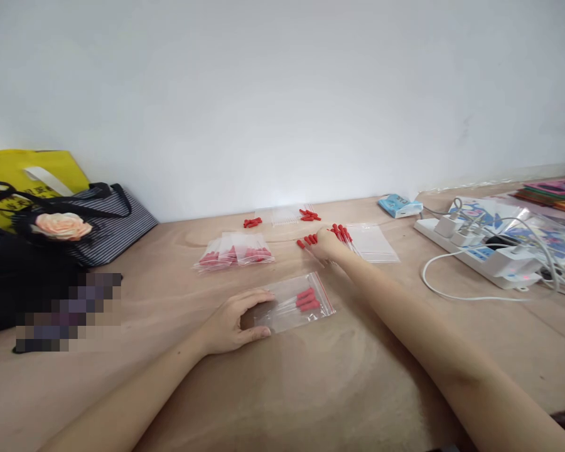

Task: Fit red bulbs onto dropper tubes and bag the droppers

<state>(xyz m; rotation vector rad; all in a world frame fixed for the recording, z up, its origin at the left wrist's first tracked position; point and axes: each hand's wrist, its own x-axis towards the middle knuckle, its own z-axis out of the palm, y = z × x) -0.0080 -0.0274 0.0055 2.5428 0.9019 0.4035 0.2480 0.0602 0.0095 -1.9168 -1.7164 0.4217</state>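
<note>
A clear zip bag lies flat before me with several glass droppers inside, red bulbs toward its red-striped seal. My left hand rests at the bag's left end, thumb and fingers apart, touching its edges. Farther off, my right hand reaches into a row of loose red-bulbed droppers. Its fingertips are hidden, so I cannot tell whether they grip any. Just right of them lie flat clear bags. Filled bags with red bulbs showing are stacked left of my right hand.
Two small groups of red bulbs, left and right, lie near the wall. A white power strip with cables and a blue packet are at right. A striped bag and yellow bag stand left.
</note>
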